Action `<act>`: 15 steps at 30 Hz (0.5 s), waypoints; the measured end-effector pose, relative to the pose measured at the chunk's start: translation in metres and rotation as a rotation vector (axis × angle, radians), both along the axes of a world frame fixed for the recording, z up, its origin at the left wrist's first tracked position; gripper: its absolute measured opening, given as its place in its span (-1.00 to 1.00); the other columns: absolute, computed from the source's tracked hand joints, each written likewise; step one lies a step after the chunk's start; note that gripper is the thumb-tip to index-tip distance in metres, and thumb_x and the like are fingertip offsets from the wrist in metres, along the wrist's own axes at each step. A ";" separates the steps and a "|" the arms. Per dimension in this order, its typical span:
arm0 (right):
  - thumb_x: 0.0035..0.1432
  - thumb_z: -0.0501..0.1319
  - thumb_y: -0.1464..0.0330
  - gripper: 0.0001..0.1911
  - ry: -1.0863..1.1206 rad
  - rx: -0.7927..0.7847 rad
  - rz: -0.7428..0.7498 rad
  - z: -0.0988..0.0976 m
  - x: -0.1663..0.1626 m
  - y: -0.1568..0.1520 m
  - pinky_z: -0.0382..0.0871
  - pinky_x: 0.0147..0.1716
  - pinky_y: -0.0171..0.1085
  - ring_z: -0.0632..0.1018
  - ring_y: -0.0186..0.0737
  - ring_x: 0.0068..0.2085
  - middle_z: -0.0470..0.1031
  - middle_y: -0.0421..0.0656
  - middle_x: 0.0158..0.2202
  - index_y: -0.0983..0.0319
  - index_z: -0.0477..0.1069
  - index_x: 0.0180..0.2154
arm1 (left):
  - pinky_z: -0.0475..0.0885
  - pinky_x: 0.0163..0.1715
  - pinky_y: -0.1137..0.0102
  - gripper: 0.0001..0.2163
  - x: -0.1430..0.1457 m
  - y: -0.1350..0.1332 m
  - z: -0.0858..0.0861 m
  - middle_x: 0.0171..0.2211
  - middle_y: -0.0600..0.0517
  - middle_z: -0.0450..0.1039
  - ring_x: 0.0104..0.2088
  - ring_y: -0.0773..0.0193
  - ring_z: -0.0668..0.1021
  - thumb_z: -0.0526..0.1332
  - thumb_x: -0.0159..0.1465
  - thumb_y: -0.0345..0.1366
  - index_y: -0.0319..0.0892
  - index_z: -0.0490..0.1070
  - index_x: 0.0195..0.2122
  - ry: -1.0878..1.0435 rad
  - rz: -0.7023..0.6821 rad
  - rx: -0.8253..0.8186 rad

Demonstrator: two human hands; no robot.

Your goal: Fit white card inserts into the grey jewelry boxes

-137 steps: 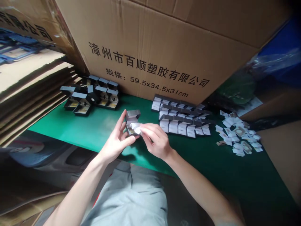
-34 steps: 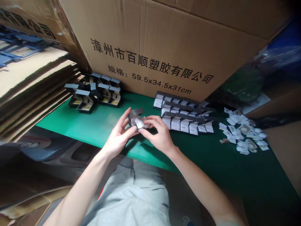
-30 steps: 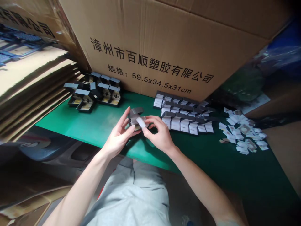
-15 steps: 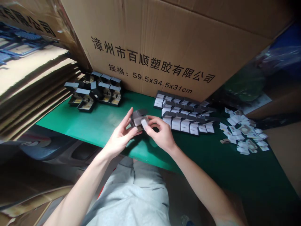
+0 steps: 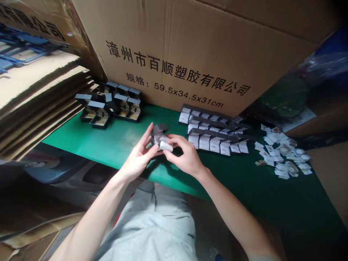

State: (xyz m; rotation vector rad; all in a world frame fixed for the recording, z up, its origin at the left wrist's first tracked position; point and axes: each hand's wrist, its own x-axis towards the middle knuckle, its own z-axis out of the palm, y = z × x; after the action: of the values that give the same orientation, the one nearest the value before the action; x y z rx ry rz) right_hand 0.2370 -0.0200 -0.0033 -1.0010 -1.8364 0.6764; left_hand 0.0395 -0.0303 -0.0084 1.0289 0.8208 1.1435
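Observation:
Above the green table, my left hand (image 5: pixel 139 156) grips a small dark hinged box (image 5: pixel 160 128) with its lid raised. My right hand (image 5: pixel 186 154) pinches a small white insert (image 5: pixel 166 146) against the front of that box; whether its edge sits inside cannot be told. Fingers hide much of the box's lower half. Just right of my right hand stand rows of open dark boxes with white inserts (image 5: pixel 209 143). Farther left are several open dark boxes (image 5: pixel 100 119) with bare, pale insides.
A pile of loose white inserts (image 5: pixel 282 150) lies on the right of the green table (image 5: pixel 261 195). Behind stands a large printed cardboard carton (image 5: pixel 174 43). Stacked cardboard sheets (image 5: pixel 46 90) border the left end, with blue racks (image 5: pixel 24 43) on top.
The white insert in my right hand has turned from steeply tilted to lying more level and has come slightly lower at the box's front. My left hand keeps its hold.

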 end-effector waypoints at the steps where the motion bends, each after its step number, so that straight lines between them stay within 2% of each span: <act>1: 0.16 0.35 0.38 -0.86 -0.012 0.015 0.008 0.002 0.001 0.000 0.60 0.07 -0.10 0.64 -0.08 0.10 0.62 -0.03 0.10 0.14 0.50 -0.19 | 0.58 0.15 0.25 -0.14 0.001 0.000 0.001 0.47 -0.10 0.22 0.26 -0.01 0.54 0.40 0.36 -0.12 0.18 -0.07 0.57 -0.003 0.003 -0.005; 3: 0.12 0.34 0.41 -0.85 -0.016 0.014 0.066 0.007 0.004 -0.002 0.59 0.05 -0.07 0.63 -0.04 0.13 0.61 -0.02 0.14 0.14 0.47 -0.22 | 0.59 0.13 0.26 -0.12 0.002 0.000 0.003 0.45 -0.12 0.26 0.21 0.01 0.58 0.41 0.35 -0.11 0.16 -0.09 0.57 -0.007 0.014 -0.015; 6: 0.03 0.32 0.44 -0.80 0.029 -0.063 0.215 0.019 0.008 -0.006 0.60 -0.10 -0.12 0.63 0.01 0.16 0.57 0.00 0.20 0.13 0.39 -0.27 | 0.60 0.07 0.31 -0.09 0.002 0.000 0.004 0.39 -0.16 0.34 0.14 0.06 0.62 0.42 0.34 -0.08 0.09 -0.10 0.58 -0.006 0.017 -0.042; 10: -0.01 0.27 0.46 -0.80 0.054 -0.188 0.305 0.031 0.013 -0.009 0.55 -0.20 -0.17 0.62 0.00 0.16 0.57 -0.01 0.22 0.11 0.31 -0.33 | 0.60 -0.02 0.37 -0.15 -0.001 0.000 0.003 0.33 -0.18 0.41 0.11 0.06 0.62 0.41 0.34 -0.08 0.04 0.00 0.56 0.019 -0.003 -0.043; 13: 0.00 0.27 0.44 -0.81 0.009 -0.251 0.286 0.033 0.016 -0.008 0.49 -0.30 -0.23 0.66 -0.15 -0.11 0.55 -0.03 0.25 0.13 0.30 -0.33 | 0.60 -0.06 0.35 -0.21 -0.003 0.000 0.000 0.35 -0.16 0.39 0.13 0.02 0.61 0.41 0.35 -0.10 0.07 0.09 0.53 0.035 -0.018 -0.018; 15: 0.00 0.28 0.42 -0.82 -0.015 -0.274 0.280 0.033 0.017 -0.006 0.43 -0.34 -0.25 0.61 -0.27 -0.27 0.57 -0.05 0.24 0.14 0.30 -0.33 | 0.59 -0.05 0.32 -0.23 -0.005 -0.001 -0.001 0.34 -0.15 0.40 0.11 0.00 0.62 0.41 0.34 -0.12 0.08 0.13 0.52 0.051 -0.032 -0.011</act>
State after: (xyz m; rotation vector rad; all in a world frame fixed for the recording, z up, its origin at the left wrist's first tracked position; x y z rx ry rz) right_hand 0.2544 -0.0264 0.0301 -0.9296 -1.9525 1.1159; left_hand 0.0349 -0.0311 -0.0097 1.0619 0.8467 1.0884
